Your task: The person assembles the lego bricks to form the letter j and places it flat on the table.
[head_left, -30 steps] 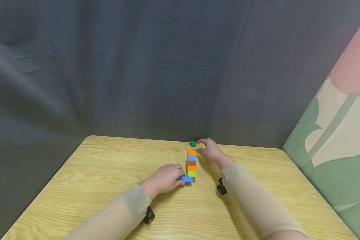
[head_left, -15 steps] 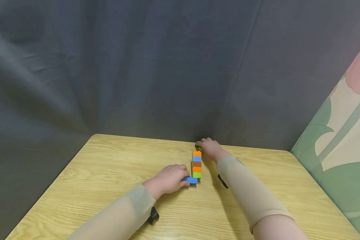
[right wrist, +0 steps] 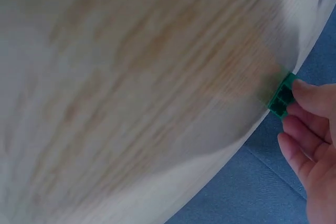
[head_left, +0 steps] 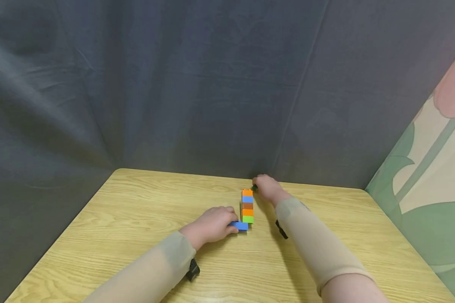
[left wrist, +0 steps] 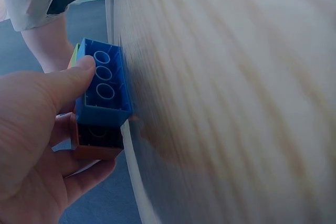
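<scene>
My left hand (head_left: 214, 224) grips a long blue toy building brick (head_left: 241, 226) at the near end of a column of bricks. In the left wrist view the thumb presses the hollow underside of the blue brick (left wrist: 107, 114), and an orange-brown brick (left wrist: 97, 151) lies against the curled fingers. The column (head_left: 247, 205) runs away from me in lime, orange, brown, blue and orange. Beyond its far end, my right hand (head_left: 268, 187) pinches a small green brick (right wrist: 285, 96) between thumb and fingers; in the head view the fingers hide most of it.
The bricks are over a wood-grain table (head_left: 144, 198), whose far edge runs just behind the right hand. A dark grey curtain (head_left: 197, 105) hangs behind it. To the right stands a panel with a flower pattern (head_left: 432, 189). A black wrist camera (head_left: 193, 269) hangs under the left sleeve.
My right hand has closed on the green brick from the right and drawn it slightly right, towards the column's far end. My left hand keeps its grip on the blue brick.
</scene>
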A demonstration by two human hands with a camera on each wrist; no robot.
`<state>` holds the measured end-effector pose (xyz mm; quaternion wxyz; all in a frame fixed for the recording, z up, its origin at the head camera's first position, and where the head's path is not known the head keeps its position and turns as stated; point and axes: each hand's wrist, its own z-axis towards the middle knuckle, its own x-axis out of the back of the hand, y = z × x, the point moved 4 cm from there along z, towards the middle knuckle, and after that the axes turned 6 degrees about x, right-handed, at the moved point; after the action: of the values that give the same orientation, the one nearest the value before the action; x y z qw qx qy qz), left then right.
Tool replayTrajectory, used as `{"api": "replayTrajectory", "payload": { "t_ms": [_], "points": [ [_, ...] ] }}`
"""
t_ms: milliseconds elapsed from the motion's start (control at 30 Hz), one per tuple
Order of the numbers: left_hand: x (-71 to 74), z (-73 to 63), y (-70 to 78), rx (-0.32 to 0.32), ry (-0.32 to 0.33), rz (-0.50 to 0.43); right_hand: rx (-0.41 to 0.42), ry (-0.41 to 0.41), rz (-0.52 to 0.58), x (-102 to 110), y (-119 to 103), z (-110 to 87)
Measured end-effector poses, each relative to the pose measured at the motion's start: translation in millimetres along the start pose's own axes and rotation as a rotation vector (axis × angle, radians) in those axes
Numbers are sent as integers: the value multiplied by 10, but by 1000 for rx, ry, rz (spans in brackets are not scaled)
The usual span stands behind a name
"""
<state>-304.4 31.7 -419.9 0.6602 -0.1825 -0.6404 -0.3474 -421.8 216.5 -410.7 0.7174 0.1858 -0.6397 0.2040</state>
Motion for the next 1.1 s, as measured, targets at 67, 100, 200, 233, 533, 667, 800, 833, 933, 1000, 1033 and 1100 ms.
{"api": "replayTrajectory", "payload": {
  "t_ms": [67,100,200,233,533,667,800,833,933,1000,1033,1100],
  "points": [
    [-1,-3,2,-2,-2,-1,9,17,12,-2,7,-6],
    [-2,-3,3,-5,-2,-2,14,26,20,-1,13,-8],
    [-7,-2,10,-15,-3,-1,18,37,70,5,39,-6],
    [-11,-1,8,-18,-4,-2,14,29,90,7,47,-4],
    [8,-26,32,-13,-36,-34,-45,-65,97,73,89,-60],
    [20,-46,49,-9,-51,-69,-47,-66,67,61,126,-104],
    [-2,-53,39,-6,-61,-104,-35,-56,34,35,154,-125],
    [-7,-54,34,-6,-63,-114,-37,-54,28,30,158,-130],
    [-18,-58,21,-8,-69,-130,-34,-34,14,25,164,-142],
    [-23,-61,13,-10,-74,-132,-40,-28,25,14,166,-142],
    [-25,-62,9,-10,-77,-132,-49,-29,35,5,167,-138],
    [-29,-66,2,-11,-83,-131,-51,-32,58,-18,162,-121]
  ]
}}
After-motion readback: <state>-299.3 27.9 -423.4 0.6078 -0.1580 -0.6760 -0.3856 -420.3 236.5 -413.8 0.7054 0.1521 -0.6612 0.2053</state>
